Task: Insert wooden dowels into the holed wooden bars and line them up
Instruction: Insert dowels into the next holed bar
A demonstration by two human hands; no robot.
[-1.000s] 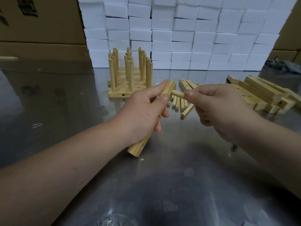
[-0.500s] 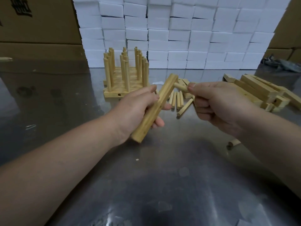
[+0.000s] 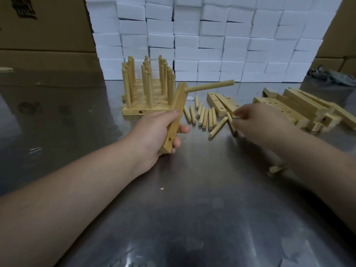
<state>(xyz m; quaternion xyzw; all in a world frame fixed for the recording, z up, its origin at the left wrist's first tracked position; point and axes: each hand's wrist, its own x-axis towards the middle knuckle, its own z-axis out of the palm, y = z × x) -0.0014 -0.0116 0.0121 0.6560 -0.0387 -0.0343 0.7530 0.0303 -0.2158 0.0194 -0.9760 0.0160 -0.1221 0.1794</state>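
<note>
Head view. Your left hand (image 3: 154,135): fingers wrapping holed bar (image 3: 176,112), inserted dowel (image 3: 210,86) sticking out above them. Your right hand (image 3: 258,122): blurring over loose dowels (image 3: 204,116) at fingertips; grip, cannot tell. Risk: shallow-seated dowel dropping out as bar is tilting; fumbling scattering loose ones.

Dowel (image 3: 210,86) now sits in the top hole of the bar (image 3: 176,116) and projects sideways to the right, free of any grip. Right hand (image 3: 258,122), which pinched that dowel at the bar's upper end a second ago, has let go and dropped to the loose dowels (image 3: 204,116) on the counter (image 3: 192,189), fingers at one of them; blur hides whether it grips. Left hand (image 3: 156,132) now holds the bar steeper, a lower hole facing the camera
</note>
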